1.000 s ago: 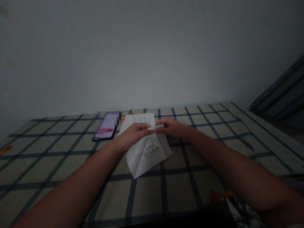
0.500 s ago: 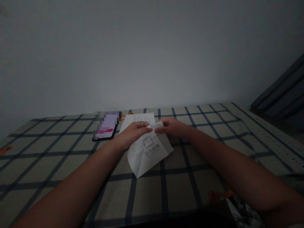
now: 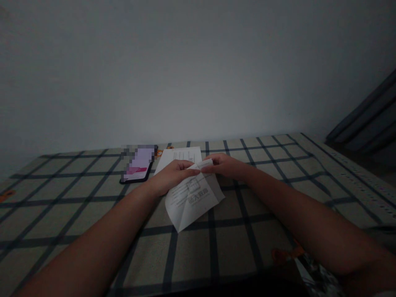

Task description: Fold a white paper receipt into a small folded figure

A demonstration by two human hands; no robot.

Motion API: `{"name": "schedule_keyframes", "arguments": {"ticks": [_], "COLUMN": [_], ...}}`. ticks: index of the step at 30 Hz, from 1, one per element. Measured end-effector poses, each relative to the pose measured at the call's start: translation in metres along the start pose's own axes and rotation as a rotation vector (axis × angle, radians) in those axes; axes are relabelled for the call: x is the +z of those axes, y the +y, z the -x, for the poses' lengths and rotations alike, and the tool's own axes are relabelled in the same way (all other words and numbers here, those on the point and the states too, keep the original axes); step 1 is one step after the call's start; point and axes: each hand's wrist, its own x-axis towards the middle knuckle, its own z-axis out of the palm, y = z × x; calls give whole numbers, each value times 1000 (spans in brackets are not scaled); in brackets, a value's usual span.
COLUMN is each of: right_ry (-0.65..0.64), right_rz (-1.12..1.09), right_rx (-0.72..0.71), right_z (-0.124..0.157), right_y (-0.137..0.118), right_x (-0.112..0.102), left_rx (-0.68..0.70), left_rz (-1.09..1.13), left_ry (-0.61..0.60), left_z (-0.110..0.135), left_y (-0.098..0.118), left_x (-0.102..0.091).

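A creased sheet of printed paper [image 3: 198,200] lies in front of me, partly folded, with one corner pointing toward me. My left hand [image 3: 173,175] pinches its far left part, thumb on top. From the other side, my right hand [image 3: 225,165] grips the far edge between thumb and fingers, close to the left thumb. Some of the fingers are hidden behind the paper. Beyond the left hand lies a second white printed sheet [image 3: 181,154], flat on the cloth and partly covered by my hands.
A phone [image 3: 140,163] with a lit, partly blurred screen lies left of the sheets. Beneath everything spreads a checked cloth [image 3: 262,214]. A pale wall [image 3: 198,74] rises behind it. Dark striped fabric [image 3: 368,111] hangs at the right.
My left thumb has shifted slightly toward the right thumb and a little lower. The paper's right corner has moved slightly left. Both hands keep their hold.
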Motion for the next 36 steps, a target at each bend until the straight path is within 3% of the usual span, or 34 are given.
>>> {"name": "schedule_keyframes", "arguments": {"ticks": [7, 13, 19, 30, 36], "right_ry": [117, 32, -9, -23, 12], "right_rz": [-7, -120, -71, -85, -115], "right_rx": [-40, 36, 101, 67, 46], "right_z": [-3, 0, 1, 0, -1], "right_y": [5, -1, -4, -4, -2], "right_x": [3, 2, 0, 0, 3], "left_rx": [9, 30, 24, 25, 36], "left_rz": [132, 75, -11, -118, -37], "left_ry": [53, 73, 56, 17, 26], "left_z": [-1, -2, -1, 0, 0], "left_y": [-2, -1, -1, 2, 1], "left_x": [1, 2, -1, -1, 0]}}
